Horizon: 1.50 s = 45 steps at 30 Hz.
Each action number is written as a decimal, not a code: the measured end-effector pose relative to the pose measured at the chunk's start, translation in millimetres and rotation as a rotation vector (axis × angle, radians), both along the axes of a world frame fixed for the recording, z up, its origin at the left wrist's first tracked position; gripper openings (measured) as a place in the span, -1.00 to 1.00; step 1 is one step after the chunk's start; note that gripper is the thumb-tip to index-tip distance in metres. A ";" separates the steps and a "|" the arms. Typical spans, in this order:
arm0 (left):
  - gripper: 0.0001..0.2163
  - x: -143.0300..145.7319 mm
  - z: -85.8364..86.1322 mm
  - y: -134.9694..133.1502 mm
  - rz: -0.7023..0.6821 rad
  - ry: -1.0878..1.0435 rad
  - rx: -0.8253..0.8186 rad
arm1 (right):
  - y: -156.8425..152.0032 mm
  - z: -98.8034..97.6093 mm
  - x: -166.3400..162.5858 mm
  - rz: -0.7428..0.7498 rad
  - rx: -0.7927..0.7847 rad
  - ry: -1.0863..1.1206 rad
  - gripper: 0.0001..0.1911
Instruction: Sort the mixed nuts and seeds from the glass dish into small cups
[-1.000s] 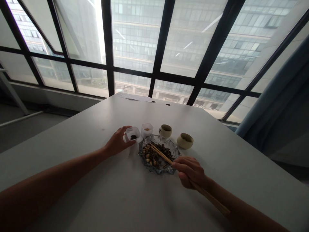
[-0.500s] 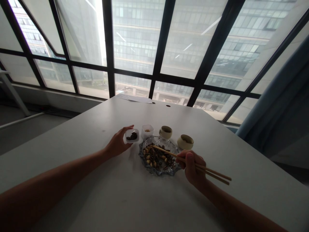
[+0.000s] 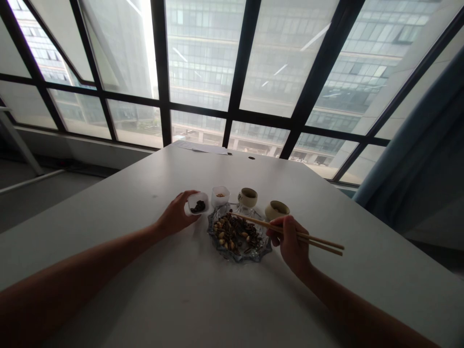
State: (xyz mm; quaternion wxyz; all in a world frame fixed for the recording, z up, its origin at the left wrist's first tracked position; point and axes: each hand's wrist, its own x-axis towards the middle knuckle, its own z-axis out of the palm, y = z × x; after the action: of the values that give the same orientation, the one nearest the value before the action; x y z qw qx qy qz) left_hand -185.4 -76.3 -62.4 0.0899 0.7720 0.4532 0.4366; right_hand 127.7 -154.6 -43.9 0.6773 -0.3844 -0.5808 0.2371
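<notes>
Two wooden chopsticks (image 3: 290,233) lie pinched in the right hand (image 3: 290,241), long axis nearly level, tips pointing left over the scalloped glass dish (image 3: 237,237) of mixed nuts and seeds, butts running out to the right. The left hand (image 3: 176,214) curls its fingers around a small white square cup (image 3: 197,203) of dark pieces, standing on the grey table (image 3: 181,290) just left of the dish.
</notes>
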 end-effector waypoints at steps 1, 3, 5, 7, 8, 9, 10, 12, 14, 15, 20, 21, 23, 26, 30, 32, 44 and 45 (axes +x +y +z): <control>-0.43 0.2 0.2 0.1 0.020 0.000 -0.022 | 1.4 0.6 0.3 -0.007 -0.008 0.015 -0.46; -0.36 0.4 0.7 0.7 0.071 -0.012 -0.080 | 2.8 1.1 1.1 -0.002 -0.010 0.009 -0.46; -0.30 0.2 1.2 2.0 0.130 -0.032 -0.158 | 2.5 0.6 1.7 0.008 -0.013 -0.002 -0.47; -0.25 -0.9 1.5 3.6 0.190 -0.039 -0.248 | 1.6 -0.4 1.7 0.012 -0.018 -0.004 -0.46; -0.24 -1.9 1.7 4.3 0.217 -0.034 -0.290 | 1.3 -1.0 1.5 0.011 -0.022 -0.004 -0.46; -0.22 -2.9 2.0 4.7 0.240 -0.023 -0.323 | 1.2 -1.4 1.3 0.011 -0.027 -0.005 -0.46; -0.20 -4.0 2.8 4.8 0.254 -0.010 -0.344 | 1.2 -1.8 0.9 0.016 -0.032 -0.002 -0.45; -0.14 -5.3 7.1 4.3 0.260 0.007 -0.327 | 2.3 -1.9 0.2 0.029 -0.045 0.019 -0.45; -0.12 -2.8 16.7 4.2 0.245 0.024 -0.230 | 4.9 -1.2 0.2 0.043 -0.064 0.048 -0.44; -0.15 0.9 23.5 5.0 0.234 0.042 -0.164 | 6.9 -0.5 0.7 0.043 -0.073 0.068 -0.43; -0.34 50.8 64.2 25.9 0.038 0.282 0.018 | 24.1 5.1 12.7 -0.010 -0.116 0.210 -0.40; -0.33 65.7 70.2 33.4 -0.011 0.344 -0.001 | 28.6 6.8 17.0 -0.031 -0.124 0.248 -0.39; -0.28 96.2 77.5 49.6 -0.071 0.460 -0.101 | 37.4 10.9 26.7 -0.077 -0.129 0.326 -0.39; -0.15 135.6 78.7 71.1 -0.111 0.612 -0.231 | 47.7 17.6 40.7 -0.138 -0.087 0.399 -0.39; -0.19 164.8 73.8 86.0 -0.140 0.722 -0.319 | 52.6 21.9 52.5 -0.189 -0.035 0.362 -0.41; -0.22 170.0 71.9 87.8 -0.144 0.728 -0.286 | 52.3 21.5 54.4 -0.201 -0.025 0.330 -0.40; -0.15 166.8 70.8 80.5 -0.148 0.703 0.042 | 48.5 13.4 53.1 -0.210 0.031 0.135 -0.40; -0.14 166.7 71.0 79.6 -0.144 0.696 0.033 | 49.6 12.2 53.5 -0.194 0.022 0.110 -0.41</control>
State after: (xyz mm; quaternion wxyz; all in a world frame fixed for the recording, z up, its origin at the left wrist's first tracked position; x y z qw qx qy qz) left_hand -18.7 3.3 8.6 -0.0516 0.9059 0.3939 0.1470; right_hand 181.2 -105.0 -31.8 0.7320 -0.4178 -0.5054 0.1847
